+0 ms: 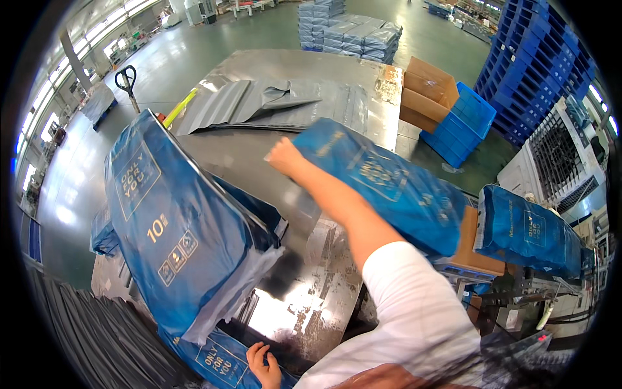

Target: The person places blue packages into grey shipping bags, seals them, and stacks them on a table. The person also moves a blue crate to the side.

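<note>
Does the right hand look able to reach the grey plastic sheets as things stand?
Probably yes: the right hand is stretched out near the grey plastic sheets, with bare tabletop showing between. Whether it grips the blue bag beside it is unclear; that might hinder it.

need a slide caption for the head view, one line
At a metal table, the right hand extends beside one blue bag while the left hand is by another blue bag.

Glossy green floor (194, 45) — bright windows (49, 126) lining the left.
</note>
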A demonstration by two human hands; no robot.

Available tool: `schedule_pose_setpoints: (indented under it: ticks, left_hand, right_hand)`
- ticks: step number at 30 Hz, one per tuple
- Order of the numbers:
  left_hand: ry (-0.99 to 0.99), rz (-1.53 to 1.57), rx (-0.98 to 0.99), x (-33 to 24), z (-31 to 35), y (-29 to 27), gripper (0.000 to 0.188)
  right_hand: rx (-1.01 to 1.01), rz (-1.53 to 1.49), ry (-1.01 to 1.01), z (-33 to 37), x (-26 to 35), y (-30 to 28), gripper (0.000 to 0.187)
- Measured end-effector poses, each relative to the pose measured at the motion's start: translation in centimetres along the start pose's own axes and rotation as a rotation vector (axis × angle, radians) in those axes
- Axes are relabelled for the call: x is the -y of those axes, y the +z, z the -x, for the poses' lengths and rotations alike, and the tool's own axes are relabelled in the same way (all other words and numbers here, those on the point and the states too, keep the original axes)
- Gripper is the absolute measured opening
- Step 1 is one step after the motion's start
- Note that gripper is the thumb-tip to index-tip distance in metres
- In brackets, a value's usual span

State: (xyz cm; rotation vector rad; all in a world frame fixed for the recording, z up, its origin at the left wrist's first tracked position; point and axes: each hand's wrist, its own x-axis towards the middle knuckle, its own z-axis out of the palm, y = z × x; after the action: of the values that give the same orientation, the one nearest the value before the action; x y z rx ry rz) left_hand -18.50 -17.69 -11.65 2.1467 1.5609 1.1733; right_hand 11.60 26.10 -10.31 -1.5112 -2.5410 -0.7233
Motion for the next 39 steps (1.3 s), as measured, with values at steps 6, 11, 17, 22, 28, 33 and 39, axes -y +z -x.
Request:
schedule_pose_setpoints:
  ticks: [6, 11, 17, 22, 28, 33, 39]
  left_hand:
    - [-0.286, -0.157, 0.047, 2.8, 0.1, 0.5, 0.027]
    - [-0.297, -0.144, 0.036, 3.2, 1.4, -0.1, 0.024]
    - [-0.286, 0.13, 0.183, 1.1, 2.1, 3.4, 0.023]
    - [-0.068, 0.257, 0.366, -1.3, -2.7, 6.9, 0.019]
    - [-0.099, 0.249, 0.34, -1.5, -3.5, 7.3, 0.017]
    - [-0.109, 0.26, 0.32, -1.1, -2.2, 5.6, 0.017]
    - [-0.305, 0.202, 0.183, -0.9, 0.7, 3.0, 0.015]
  right_hand:
    - [-0.556, -0.596, 0.131, -2.7, -0.5, -6.8, 0.031]
    - [0.334, -0.316, 0.338, 18.1, -13.5, -5.4, 0.037]
    - [0.872, 0.007, 0.551, 32.4, -16.5, -11.9, 0.037]
    - [1.426, -0.04, 0.117, 31.2, -11.1, -10.6, 0.047]
    - [1.06, 0.159, 0.23, 34.4, -6.6, -3.7, 0.019]
    - [0.902, -0.081, 0.033, 33.1, -9.8, -9.6, 0.011]
    - [0.606, 0.082, -0.044, 21.9, -14.1, -19.5, 0.007]
